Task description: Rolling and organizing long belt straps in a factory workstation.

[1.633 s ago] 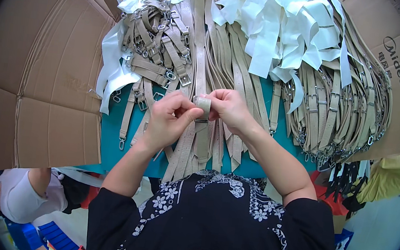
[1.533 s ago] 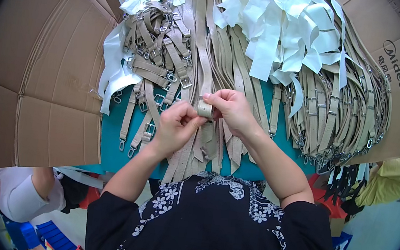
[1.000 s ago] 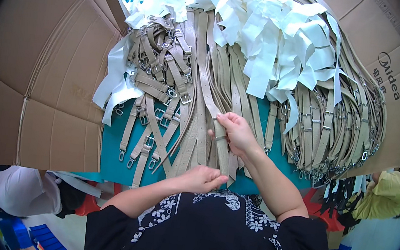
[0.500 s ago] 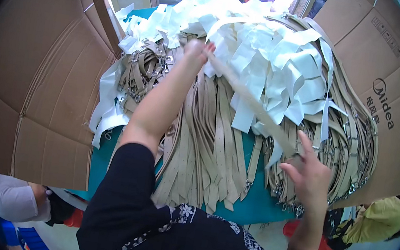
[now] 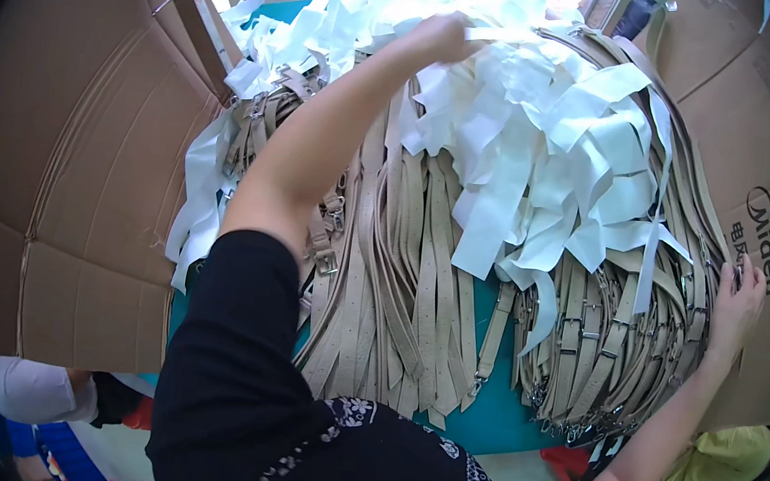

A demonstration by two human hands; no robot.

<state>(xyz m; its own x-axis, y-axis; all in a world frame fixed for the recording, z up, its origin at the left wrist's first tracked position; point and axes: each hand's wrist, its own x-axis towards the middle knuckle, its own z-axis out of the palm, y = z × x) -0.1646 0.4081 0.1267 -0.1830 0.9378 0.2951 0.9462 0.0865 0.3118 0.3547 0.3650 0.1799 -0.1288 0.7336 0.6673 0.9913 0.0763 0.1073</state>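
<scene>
Beige straps with metal buckles and clips cover the table. My left hand (image 5: 443, 38) is over the far middle, beside a heap of white strips (image 5: 540, 115); its fingers are smeared by motion, so I cannot make out whether it holds anything. At the far right, my right hand (image 5: 740, 301) has its fingers closed at the buckle end of a beige strap (image 5: 698, 197) along the outer edge of the right-hand pile (image 5: 589, 338). Punched strap ends (image 5: 400, 271) hang toward me in the middle. My left forearm partly hides the buckled straps (image 5: 255, 124) on the left.
Large cardboard sheets stand at the left (image 5: 96, 167) and right (image 5: 711, 88). Green table surface (image 5: 507, 419) shows along the near edge. People sit at both lower sides, one in a pale top (image 5: 35, 390), one in yellow (image 5: 728, 461).
The strap stretched between my hands is no longer there. My right hand has moved right to the pile's outer edge and closed; my left hand has moved farther away and slightly right.
</scene>
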